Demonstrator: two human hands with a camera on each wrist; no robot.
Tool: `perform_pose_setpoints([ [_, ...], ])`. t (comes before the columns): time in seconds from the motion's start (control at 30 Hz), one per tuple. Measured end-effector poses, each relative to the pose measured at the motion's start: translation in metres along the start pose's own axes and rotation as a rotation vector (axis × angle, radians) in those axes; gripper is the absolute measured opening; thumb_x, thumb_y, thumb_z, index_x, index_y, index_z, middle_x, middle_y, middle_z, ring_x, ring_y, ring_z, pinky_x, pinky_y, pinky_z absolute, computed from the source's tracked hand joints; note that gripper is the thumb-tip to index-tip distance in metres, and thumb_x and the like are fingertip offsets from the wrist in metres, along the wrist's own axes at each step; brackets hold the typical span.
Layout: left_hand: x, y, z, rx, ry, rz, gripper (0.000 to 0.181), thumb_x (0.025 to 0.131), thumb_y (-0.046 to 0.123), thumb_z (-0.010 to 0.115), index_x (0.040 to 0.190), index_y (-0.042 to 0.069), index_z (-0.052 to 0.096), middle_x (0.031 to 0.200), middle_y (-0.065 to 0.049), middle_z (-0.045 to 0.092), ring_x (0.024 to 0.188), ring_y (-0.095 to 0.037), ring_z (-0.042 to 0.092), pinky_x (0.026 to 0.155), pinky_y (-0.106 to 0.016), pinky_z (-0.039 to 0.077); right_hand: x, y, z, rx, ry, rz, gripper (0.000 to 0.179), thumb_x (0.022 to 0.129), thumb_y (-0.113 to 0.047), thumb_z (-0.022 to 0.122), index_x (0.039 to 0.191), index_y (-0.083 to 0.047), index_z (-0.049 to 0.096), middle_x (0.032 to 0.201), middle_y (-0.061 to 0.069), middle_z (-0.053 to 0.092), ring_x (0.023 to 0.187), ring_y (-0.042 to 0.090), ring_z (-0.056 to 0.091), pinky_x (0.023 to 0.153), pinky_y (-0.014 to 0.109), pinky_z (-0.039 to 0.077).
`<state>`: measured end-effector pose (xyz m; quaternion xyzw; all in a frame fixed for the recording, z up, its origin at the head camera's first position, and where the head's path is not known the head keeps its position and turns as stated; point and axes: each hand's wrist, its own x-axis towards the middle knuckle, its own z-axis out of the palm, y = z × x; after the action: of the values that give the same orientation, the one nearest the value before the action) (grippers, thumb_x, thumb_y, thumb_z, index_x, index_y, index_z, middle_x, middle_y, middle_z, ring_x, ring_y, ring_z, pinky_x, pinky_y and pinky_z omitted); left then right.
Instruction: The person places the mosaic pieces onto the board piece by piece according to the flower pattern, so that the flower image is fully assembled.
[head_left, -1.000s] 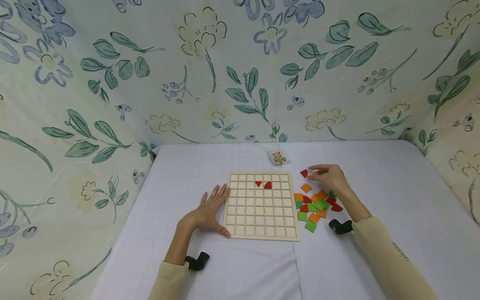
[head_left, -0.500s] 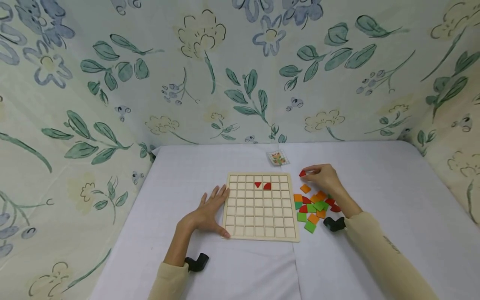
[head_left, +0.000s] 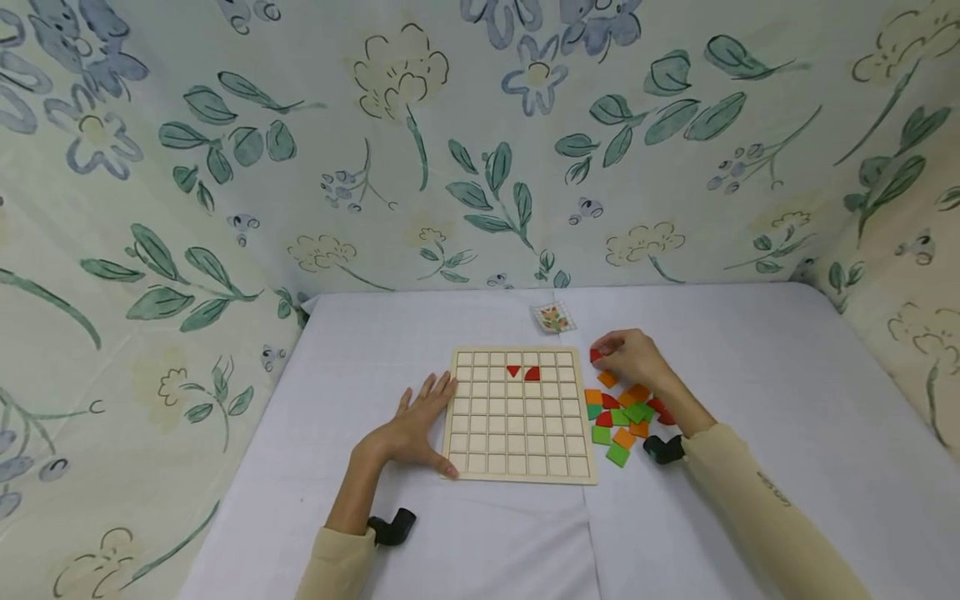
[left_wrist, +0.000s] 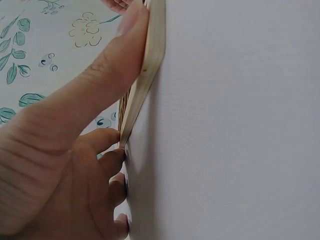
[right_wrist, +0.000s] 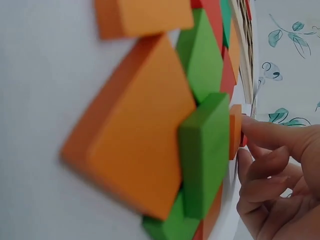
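In the head view a pale wooden grid board (head_left: 517,443) lies on the white cloth. My left hand (head_left: 408,433) rests at its left edge with fingers spread; the thumb (left_wrist: 112,65) lies along the board's rim in the left wrist view. A red triangle (head_left: 513,371) and a red quarter-circle piece (head_left: 532,374) sit in cells near the top. Beyond the board's upper right side, my right hand (head_left: 636,357) pinches a small red piece (head_left: 596,354) between thumb and fingers. Its outline is mostly covered by the fingertips in the right wrist view.
Right of the board lies a loose cluster of orange, green, teal and red pieces, among them an orange tile (head_left: 623,438) and a green tile (head_left: 618,455). A small patterned packet (head_left: 553,317) sits behind the board. A floral curtain (head_left: 480,167) hangs behind the table.
My right hand has moved left toward the board and slightly nearer to me, carrying the red piece. The left hand stays at the board's edge.
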<state>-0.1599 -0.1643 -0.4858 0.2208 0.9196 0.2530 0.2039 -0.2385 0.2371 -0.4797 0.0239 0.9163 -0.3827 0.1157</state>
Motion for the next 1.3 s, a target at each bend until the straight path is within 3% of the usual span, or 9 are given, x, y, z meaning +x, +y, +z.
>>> perform_pose_setpoints([
  [0.33,0.0,-0.001,0.0,0.019,-0.005,-0.005,0.146,0.059,0.047,0.099,0.167,0.01,0.008,0.176,-0.009,-0.002,0.163,-0.034,-0.009,0.13,-0.062,-0.007,0.002,0.001,0.003,-0.091,-0.037,-0.055,0.032,0.098,-0.016,0.071,0.125,0.001,0.066,0.118,0.021,0.068,0.089,0.026,0.06,0.072,0.026,0.054],
  [0.8,0.0,-0.001,0.0,0.011,-0.012,-0.02,0.147,0.059,0.046,0.099,0.168,0.012,0.007,0.176,-0.006,-0.003,0.163,-0.032,-0.01,0.131,-0.061,-0.007,-0.003,0.004,-0.001,-0.029,-0.011,-0.073,0.035,0.098,-0.019,0.071,0.126,-0.001,0.064,0.12,0.021,0.065,0.085,0.025,0.057,0.067,0.026,0.052],
  [1.07,0.0,-0.001,0.0,0.011,-0.007,-0.012,0.146,0.059,0.047,0.099,0.167,0.011,0.008,0.176,-0.007,-0.003,0.163,-0.032,-0.01,0.131,-0.061,-0.008,-0.001,0.009,-0.001,-0.034,-0.001,-0.131,0.033,0.097,-0.02,0.072,0.124,-0.001,0.07,0.117,0.021,0.067,0.085,0.025,0.055,0.066,0.025,0.049],
  [1.3,0.0,-0.002,0.001,0.012,-0.007,-0.008,0.146,0.06,0.046,0.099,0.167,0.01,0.008,0.176,-0.008,-0.002,0.163,-0.033,-0.009,0.131,-0.061,-0.008,-0.002,0.011,0.001,-0.017,0.03,-0.091,0.035,0.095,-0.024,0.076,0.123,-0.003,0.074,0.113,0.02,0.067,0.085,0.024,0.054,0.062,0.023,0.046],
])
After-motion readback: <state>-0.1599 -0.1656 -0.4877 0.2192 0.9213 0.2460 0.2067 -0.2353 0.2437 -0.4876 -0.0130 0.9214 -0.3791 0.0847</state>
